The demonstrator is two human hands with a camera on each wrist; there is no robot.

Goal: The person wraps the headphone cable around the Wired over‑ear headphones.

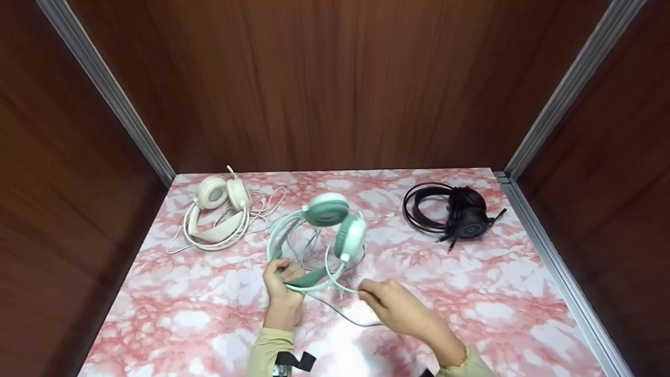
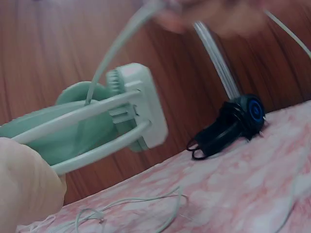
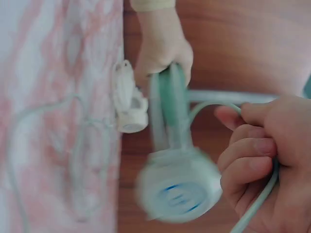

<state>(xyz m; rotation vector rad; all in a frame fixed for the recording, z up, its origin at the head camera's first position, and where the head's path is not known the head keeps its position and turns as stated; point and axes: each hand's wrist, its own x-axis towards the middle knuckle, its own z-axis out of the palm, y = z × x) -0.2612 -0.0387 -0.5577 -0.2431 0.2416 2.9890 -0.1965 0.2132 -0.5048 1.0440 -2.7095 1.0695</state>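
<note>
Green-and-white headphones (image 1: 327,210) are held above the marbled table in the head view, ear cups pointing away from me. My left hand (image 1: 283,283) grips their headband at the near side. In the right wrist view one ear cup (image 3: 179,187) faces the camera, blurred. My right hand (image 1: 396,308) pinches the pale green cable (image 1: 340,285) to the right of the headband. The curled fingers (image 3: 252,160) of that hand wrap the cable in the right wrist view. More of the cable (image 2: 129,200) lies in loose loops on the table in the left wrist view.
Cream headphones (image 1: 217,209) with a tangled cord lie at the table's back left. Black headphones (image 1: 467,212) lie at the back right, their plugs toward me. Brown wood-grain panels (image 1: 335,84) wall the back and both sides, with metal corner rails (image 1: 565,86).
</note>
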